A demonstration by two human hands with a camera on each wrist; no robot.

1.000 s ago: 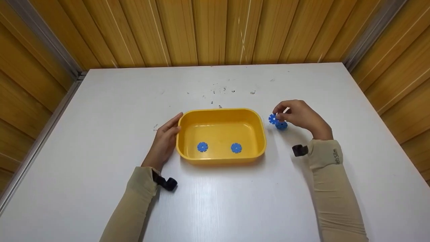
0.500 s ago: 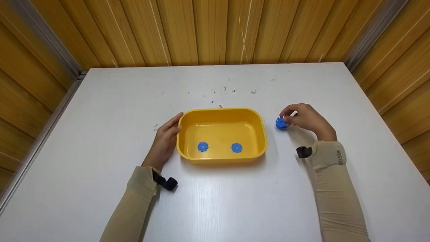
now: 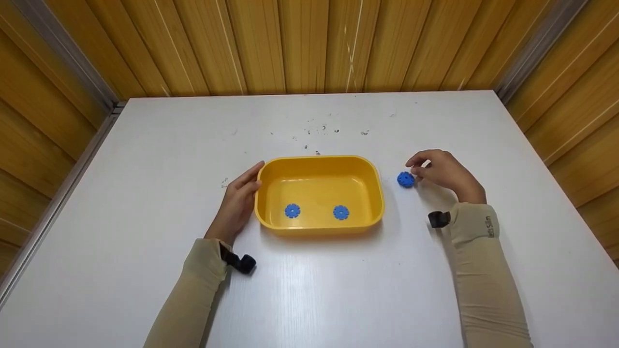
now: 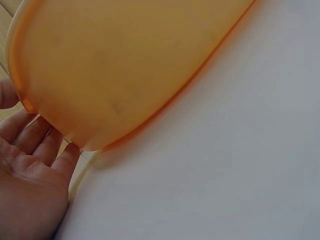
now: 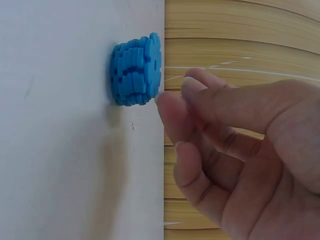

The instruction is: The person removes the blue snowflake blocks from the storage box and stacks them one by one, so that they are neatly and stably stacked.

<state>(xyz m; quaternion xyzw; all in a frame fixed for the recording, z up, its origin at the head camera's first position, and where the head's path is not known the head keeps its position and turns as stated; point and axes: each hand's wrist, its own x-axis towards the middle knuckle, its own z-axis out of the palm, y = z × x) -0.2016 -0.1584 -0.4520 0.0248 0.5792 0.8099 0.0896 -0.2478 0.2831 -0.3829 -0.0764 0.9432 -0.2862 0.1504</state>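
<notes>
My left hand [image 3: 237, 198] lies against the left end of a yellow plastic tub [image 3: 319, 231], fingers extended along its outer wall and thumb at the rim. From the left wrist, the straight fingers [image 4: 47, 142] touch the tub's wall [image 4: 125, 65]. To the tub's right stands a short stack of blue notched discs [image 3: 405, 179]. My right hand [image 3: 440, 171] hovers beside it with loosely bent fingers and nothing between them. In the right wrist view the fingertips [image 5: 170, 107] are close to the edge of the top disc of the stack [image 5: 134, 72].
Two blue notched discs lie flat inside the tub, a left disc [image 3: 292, 210] and a right disc [image 3: 341, 212]. A white table [image 3: 309, 295] carries everything, with dark marks behind the tub. Wood-patterned panels [image 3: 304, 48] enclose the back and sides.
My right hand has carried a blue disc from the stack's left side onto its top and let it go, then drawn back slightly right. The left hand and tub stay put.
</notes>
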